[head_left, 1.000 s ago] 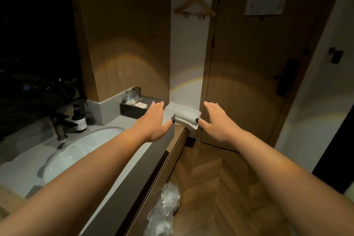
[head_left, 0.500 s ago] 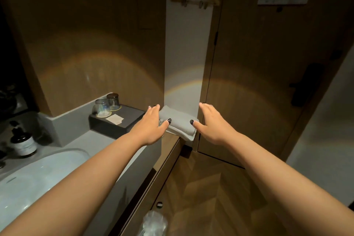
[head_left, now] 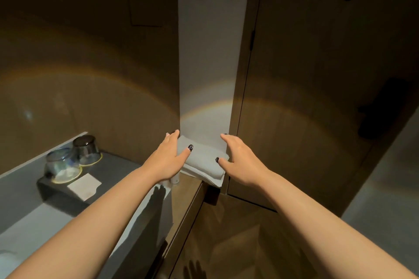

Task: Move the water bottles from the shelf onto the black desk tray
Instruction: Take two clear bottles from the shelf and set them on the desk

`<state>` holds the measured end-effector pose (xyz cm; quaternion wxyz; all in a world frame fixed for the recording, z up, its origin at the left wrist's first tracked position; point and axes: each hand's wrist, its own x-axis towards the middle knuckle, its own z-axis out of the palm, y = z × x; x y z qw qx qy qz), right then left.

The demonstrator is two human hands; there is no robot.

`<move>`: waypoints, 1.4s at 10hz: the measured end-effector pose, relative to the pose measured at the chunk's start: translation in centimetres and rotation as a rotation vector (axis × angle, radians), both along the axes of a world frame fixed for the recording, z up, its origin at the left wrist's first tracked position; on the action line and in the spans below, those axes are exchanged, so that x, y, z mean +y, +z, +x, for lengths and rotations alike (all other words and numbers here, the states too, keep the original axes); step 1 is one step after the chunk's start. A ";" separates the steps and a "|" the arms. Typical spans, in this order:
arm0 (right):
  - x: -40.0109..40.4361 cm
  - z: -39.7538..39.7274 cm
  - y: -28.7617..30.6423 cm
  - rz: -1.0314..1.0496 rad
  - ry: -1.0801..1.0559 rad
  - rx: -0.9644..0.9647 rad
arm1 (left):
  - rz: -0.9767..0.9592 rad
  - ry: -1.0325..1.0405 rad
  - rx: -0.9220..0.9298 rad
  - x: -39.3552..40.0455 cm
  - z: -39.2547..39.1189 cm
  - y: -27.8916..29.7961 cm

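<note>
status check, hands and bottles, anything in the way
Left hand and right hand open, flanking folded white towel. No water bottles in view. Nothing held.

A grey counter (head_left: 27, 229) bears a dark tray (head_left: 108, 170) with two upturned glasses (head_left: 62, 165).

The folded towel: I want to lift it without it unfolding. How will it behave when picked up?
The folded towel is probably soft and floppy: its layered edges sag. Likely light. With the left hand and right hand flanking it, supporting both sides should keep the folds together.
</note>
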<state>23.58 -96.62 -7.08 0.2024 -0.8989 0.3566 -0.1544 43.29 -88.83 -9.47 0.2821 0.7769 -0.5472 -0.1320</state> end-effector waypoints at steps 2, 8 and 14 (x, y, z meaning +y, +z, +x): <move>-8.0 3.9 -1.1 0.078 -0.024 0.047 | 0.002 -0.023 0.021 -7.9 3.4 -0.9; -32.6 15.4 -6.2 0.214 0.209 0.098 | 0.068 0.257 0.204 -28.5 10.7 -7.1; -42.5 34.6 -19.7 0.475 0.407 0.282 | 0.166 0.795 0.536 -34.2 24.3 -20.4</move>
